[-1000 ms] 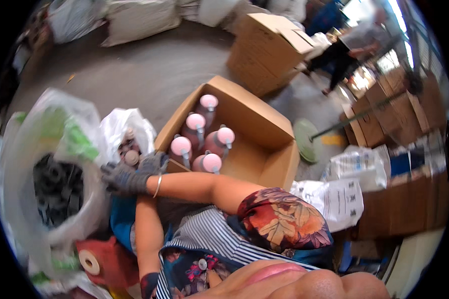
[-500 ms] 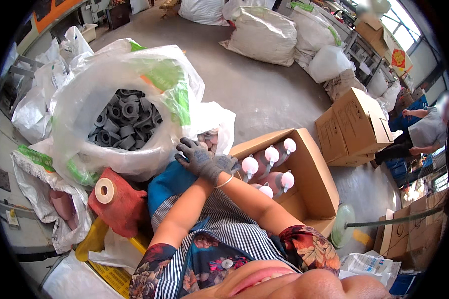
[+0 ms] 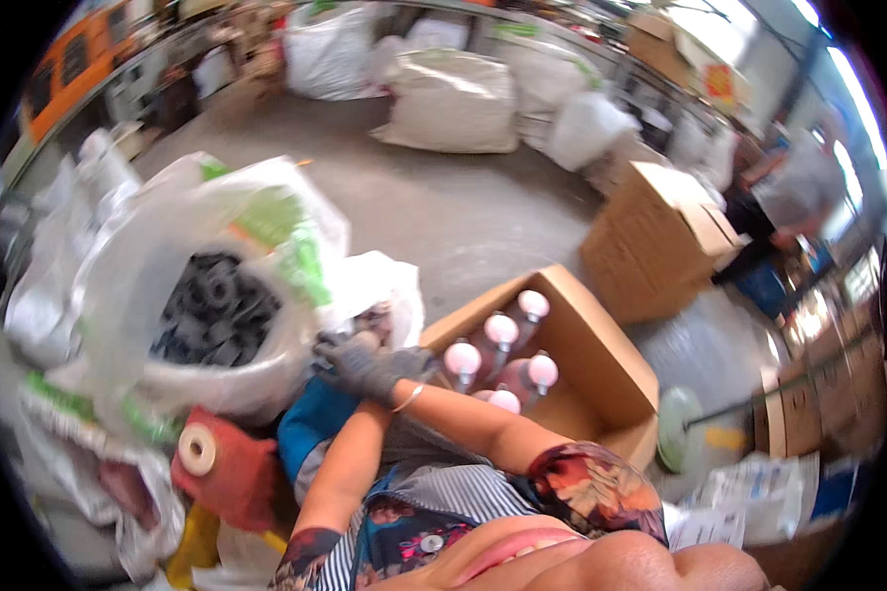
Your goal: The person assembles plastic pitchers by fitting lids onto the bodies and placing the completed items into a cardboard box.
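Observation:
My forearms cross at the wrists in front of my apron, and both hands wear grey gloves. My right hand, with a pale bracelet at its wrist, reaches left over the other arm. Its fingers look spread, next to a small white bag holding pinkish round pieces. Beneath the right wrist, my left hand pokes out to the right, close to an open cardboard box; its fingers are mostly hidden. Inside the box stand several bottles with round pink tops.
A large clear plastic bag of dark grey ring-like parts stands left. Nearer is a red covered object with a pale ring. Closed cartons stand right, a person beyond. Big white sacks line the back.
The view has shifted, so the scene sits lower and further left, with blur. My crossed hands keep nearly the same place between the small bag and the box.

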A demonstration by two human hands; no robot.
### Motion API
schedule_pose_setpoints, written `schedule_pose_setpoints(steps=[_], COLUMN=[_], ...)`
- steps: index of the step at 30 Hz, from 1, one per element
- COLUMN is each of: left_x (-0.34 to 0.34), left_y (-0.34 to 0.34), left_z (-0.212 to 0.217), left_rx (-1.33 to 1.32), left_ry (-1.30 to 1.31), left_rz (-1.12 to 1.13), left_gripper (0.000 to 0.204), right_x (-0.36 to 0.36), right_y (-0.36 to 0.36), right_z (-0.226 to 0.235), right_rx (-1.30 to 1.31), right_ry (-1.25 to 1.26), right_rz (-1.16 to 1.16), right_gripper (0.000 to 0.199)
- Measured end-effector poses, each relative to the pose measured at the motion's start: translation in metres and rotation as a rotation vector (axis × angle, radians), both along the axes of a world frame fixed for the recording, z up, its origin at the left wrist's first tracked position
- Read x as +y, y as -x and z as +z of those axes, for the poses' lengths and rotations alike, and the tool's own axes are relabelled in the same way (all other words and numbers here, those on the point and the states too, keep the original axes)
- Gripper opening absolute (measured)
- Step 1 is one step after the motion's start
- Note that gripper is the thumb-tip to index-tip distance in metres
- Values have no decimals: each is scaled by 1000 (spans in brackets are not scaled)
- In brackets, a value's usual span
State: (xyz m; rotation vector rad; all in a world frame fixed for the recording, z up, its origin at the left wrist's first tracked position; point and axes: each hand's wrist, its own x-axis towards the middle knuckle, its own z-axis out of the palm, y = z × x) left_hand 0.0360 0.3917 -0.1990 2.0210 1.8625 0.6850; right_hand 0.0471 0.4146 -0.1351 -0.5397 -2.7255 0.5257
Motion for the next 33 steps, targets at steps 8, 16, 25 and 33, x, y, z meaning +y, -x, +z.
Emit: schedule_pose_setpoints(steps=[8,16,25,33], left_x=[14,14,5,-2], left_y=[-5,-1,11,6], left_z=[-1,-4,-1,-7], left_rx=[26,31,32,21], left_ry=[12,19,12,33], left_rz=[-25,-18,29,62], left_gripper=[20,19,19,18], right_x=[11,4,-2,3], right_y=[4,6,9,-4], right_z=[-40,-35,-24,-31], right_rx=[210,208,119,75], right_ry=[48,52,101,94], right_rz=[61,24,55,43], right_gripper=[33,33,34,34])
